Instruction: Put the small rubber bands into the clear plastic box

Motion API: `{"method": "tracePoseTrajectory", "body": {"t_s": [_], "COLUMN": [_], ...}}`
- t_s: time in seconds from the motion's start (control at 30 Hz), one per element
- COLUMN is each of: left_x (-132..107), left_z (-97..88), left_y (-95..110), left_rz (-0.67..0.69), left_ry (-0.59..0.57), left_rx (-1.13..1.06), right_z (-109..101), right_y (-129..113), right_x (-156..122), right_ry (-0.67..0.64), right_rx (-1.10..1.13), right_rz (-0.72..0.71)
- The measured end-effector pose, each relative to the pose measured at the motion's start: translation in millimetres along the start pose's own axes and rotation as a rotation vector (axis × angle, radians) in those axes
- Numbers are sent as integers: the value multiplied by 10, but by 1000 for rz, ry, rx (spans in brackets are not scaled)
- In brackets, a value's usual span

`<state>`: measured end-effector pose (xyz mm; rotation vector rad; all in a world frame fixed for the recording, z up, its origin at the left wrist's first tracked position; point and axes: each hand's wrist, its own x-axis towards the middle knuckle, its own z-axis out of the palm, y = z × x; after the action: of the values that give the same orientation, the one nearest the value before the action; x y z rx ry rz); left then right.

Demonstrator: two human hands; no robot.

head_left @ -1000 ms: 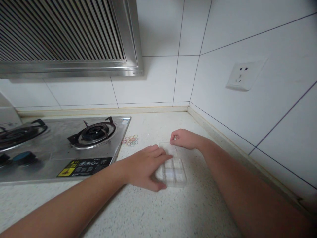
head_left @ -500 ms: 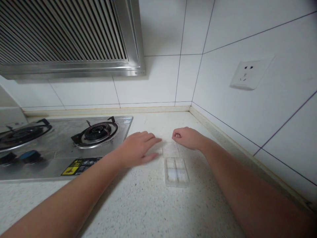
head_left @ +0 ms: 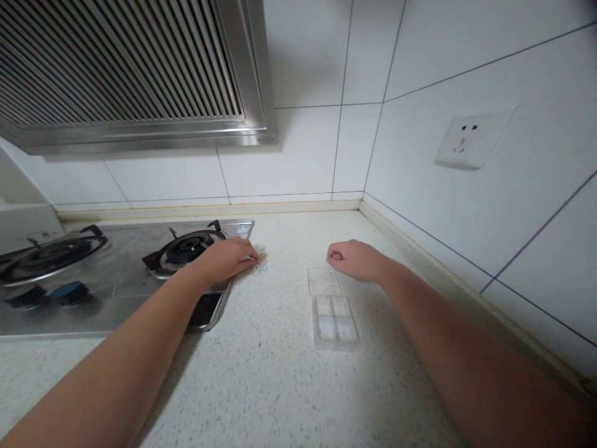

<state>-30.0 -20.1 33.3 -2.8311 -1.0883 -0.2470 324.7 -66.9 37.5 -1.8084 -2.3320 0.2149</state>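
Observation:
My left hand [head_left: 232, 256] is at the right edge of the stove, fingers bent together and tips down at a little pile of thin, pale loops [head_left: 260, 269] on the counter. Whether a loop is between those fingertips is hidden. A clear plastic box [head_left: 334, 323] lies on the counter with its lid [head_left: 323, 282] folded open away from me. Dividers split the box into compartments, and I make out nothing in them. Just beyond the lid's right corner, my right hand [head_left: 355, 259] is curled closed; what its fingers hold, if anything, does not show.
A gas stove [head_left: 125, 311] with two burners and knobs covers the left of the speckled counter [head_left: 261, 386]. Above it hangs a range hood [head_left: 140, 134]. Tiled walls meet at the back right corner, with a socket [head_left: 473, 140] on the right wall.
My left hand has moved left from near the lid to the pile of loops, and its fingers have drawn together. The right hand stays closed in about the same place.

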Motion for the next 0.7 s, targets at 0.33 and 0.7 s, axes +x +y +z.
{"method": "tracePoseTrajectory", "body": {"t_s": [0.33,0.7], "left_x": [28,61], "left_z": [25,48], "left_y": [15,71], "left_rz": [-24,-75], "left_ry": [-22,6], "left_rx": [10,24], "right_z": [5,7], "right_y": [5,-3], "right_x": [-11,-13], "right_ry": [-9,-3], "right_rx": [-3,3], "right_rz": [-10,-20]}}
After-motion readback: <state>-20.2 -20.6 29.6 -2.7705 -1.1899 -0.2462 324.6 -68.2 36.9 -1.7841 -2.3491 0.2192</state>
